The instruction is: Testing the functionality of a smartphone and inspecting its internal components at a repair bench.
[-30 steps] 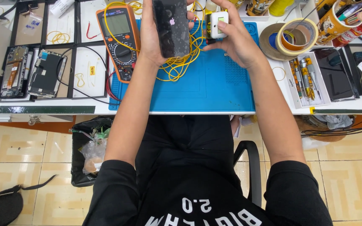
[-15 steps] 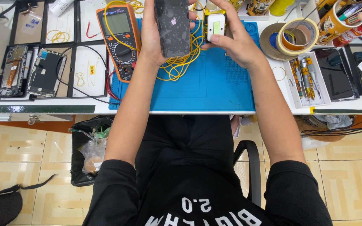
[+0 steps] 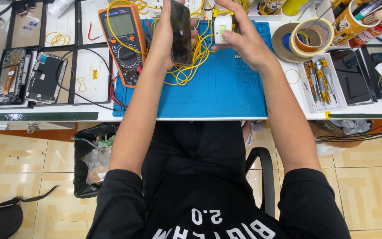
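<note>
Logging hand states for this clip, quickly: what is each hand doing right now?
Left hand: closed around a dark phone.
Right hand: holding a small white device.

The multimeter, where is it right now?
Head view: the orange multimeter lies on the blue mat's left edge, just left of the left hand holding the dark phone.

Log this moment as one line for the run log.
left hand: holds dark phone | right hand: holds small white device | under hands: yellow wires, blue mat | beside: orange multimeter
</note>
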